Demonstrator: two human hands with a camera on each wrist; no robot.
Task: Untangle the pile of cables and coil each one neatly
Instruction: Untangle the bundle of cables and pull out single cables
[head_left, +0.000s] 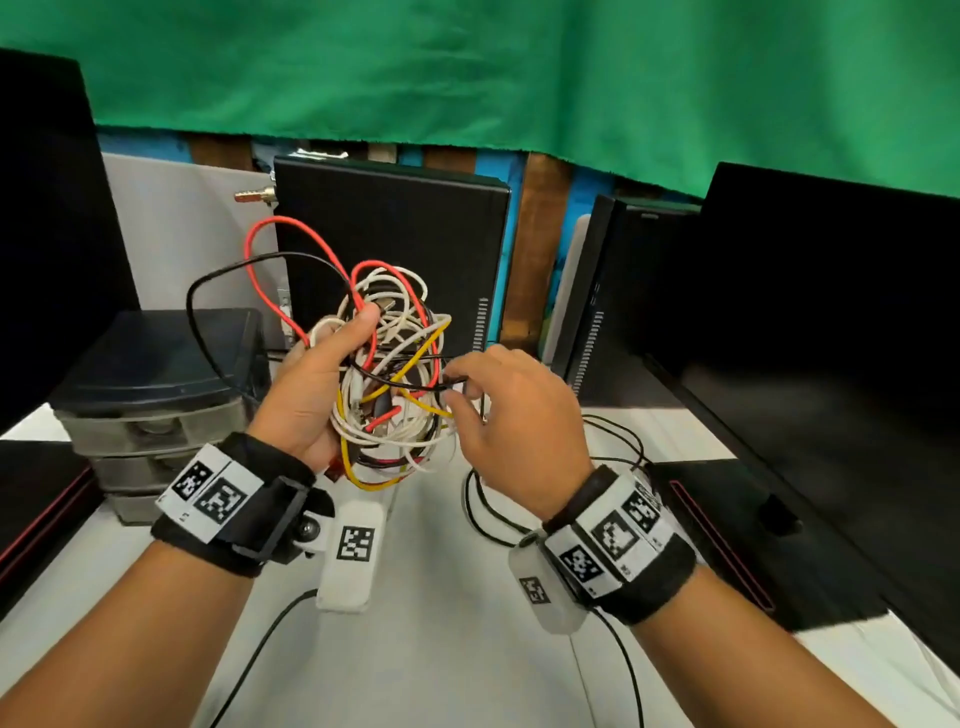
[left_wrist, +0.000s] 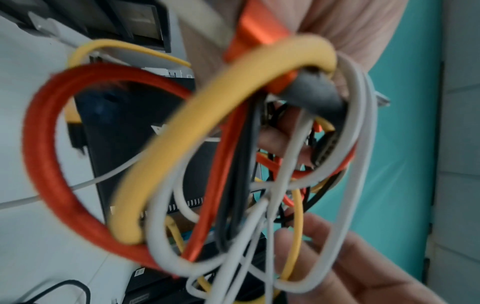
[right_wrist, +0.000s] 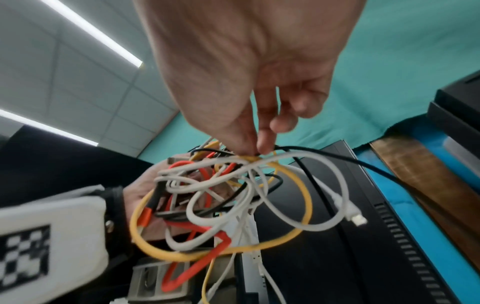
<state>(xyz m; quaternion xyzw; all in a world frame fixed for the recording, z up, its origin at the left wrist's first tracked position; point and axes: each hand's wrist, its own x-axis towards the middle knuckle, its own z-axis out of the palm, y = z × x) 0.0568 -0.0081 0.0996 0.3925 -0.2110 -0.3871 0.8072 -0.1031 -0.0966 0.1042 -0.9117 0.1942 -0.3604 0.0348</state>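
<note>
**Cable tangle held aloft; black strand under pinch**

The cable tangle (head_left: 390, 384) was held in the air above the white table (head_left: 431, 660), in front of a black computer case (head_left: 395, 228), not resting on any surface. It comprised white, red, yellow and black leads looped through one another.

Handling, as judged: light, limp and springy. The loops will likely shift and tighten if pulled hard. Plug ends may snag. The soundest hold appears to be on a single strand near a free end, with the bulk steadied.

Left hand (head_left: 311, 395): fingers curled round the mass, thumb pressed over the upper loops, clamped on the bundle.

Right hand (head_left: 514, 421): thumb and forefinger were closed in a fine pinch on the black cable (head_left: 410, 383) at the bundle's right edge. The remaining fingers were loosely curled, holding nothing.
</note>
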